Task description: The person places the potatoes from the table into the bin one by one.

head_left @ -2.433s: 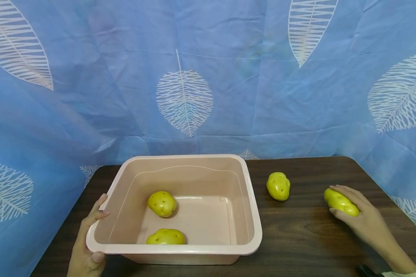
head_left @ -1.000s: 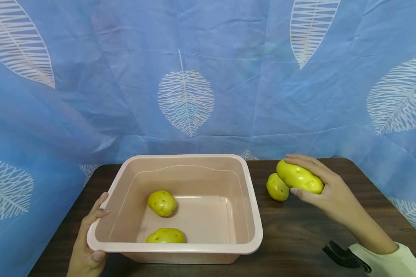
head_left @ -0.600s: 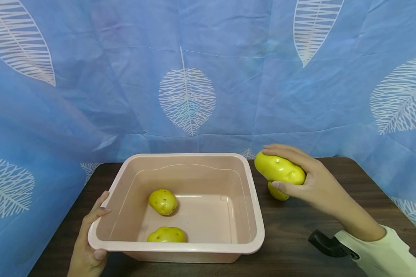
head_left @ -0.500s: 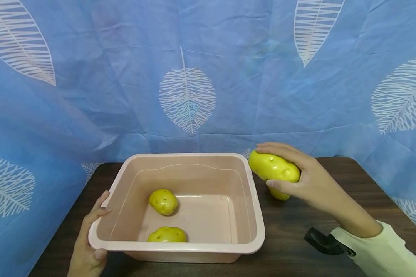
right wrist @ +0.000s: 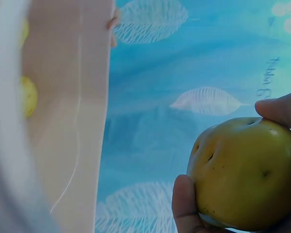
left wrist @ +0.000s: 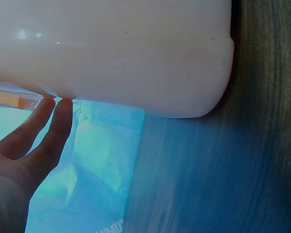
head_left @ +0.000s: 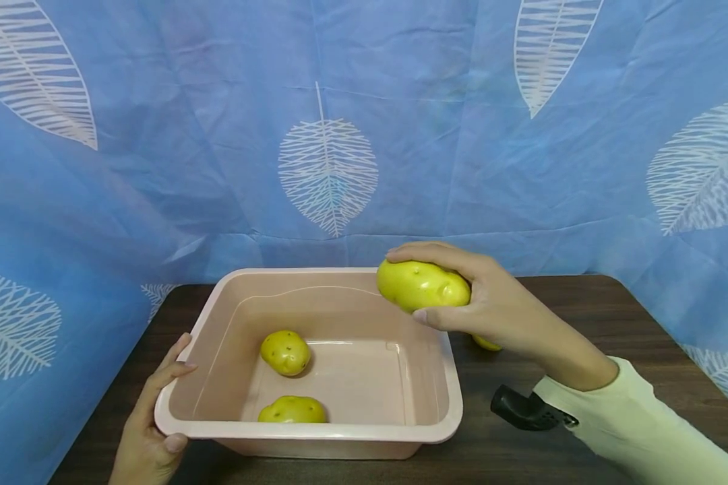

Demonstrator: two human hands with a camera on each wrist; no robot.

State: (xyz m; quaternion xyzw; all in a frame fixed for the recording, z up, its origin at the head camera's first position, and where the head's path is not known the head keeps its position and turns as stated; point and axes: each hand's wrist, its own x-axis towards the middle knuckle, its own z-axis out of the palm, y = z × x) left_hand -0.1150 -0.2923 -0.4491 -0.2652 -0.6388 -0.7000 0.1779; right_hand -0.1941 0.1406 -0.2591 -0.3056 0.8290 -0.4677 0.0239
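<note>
My right hand (head_left: 479, 286) holds a yellow potato (head_left: 423, 285) above the right rim of a pale pink plastic basin (head_left: 315, 432). Thumb and fingers press on opposite sides of this potato (right wrist: 245, 174) in the right wrist view. At the basin's near left corner, my left hand (head_left: 154, 421) grips the rim, fingers over the left side and thumb at the front. Two potatoes lie inside the basin, one farther back (head_left: 285, 353) and another, a near potato (head_left: 292, 409), partly hidden by the front rim. Behind my right hand, a potato (head_left: 487, 343) on the table is mostly covered.
A dark wood-grain table (head_left: 540, 364) carries the basin. Close behind it hangs a blue cloth (head_left: 400, 168) with white leaf prints. A black strap-like piece (head_left: 524, 408) sticks out from the pale right sleeve (head_left: 643, 417).
My right hand took the potato from the table's right side, lifted it and carried it left, past the other table potato, to above the basin's right rim. The left hand stayed at the corner.
</note>
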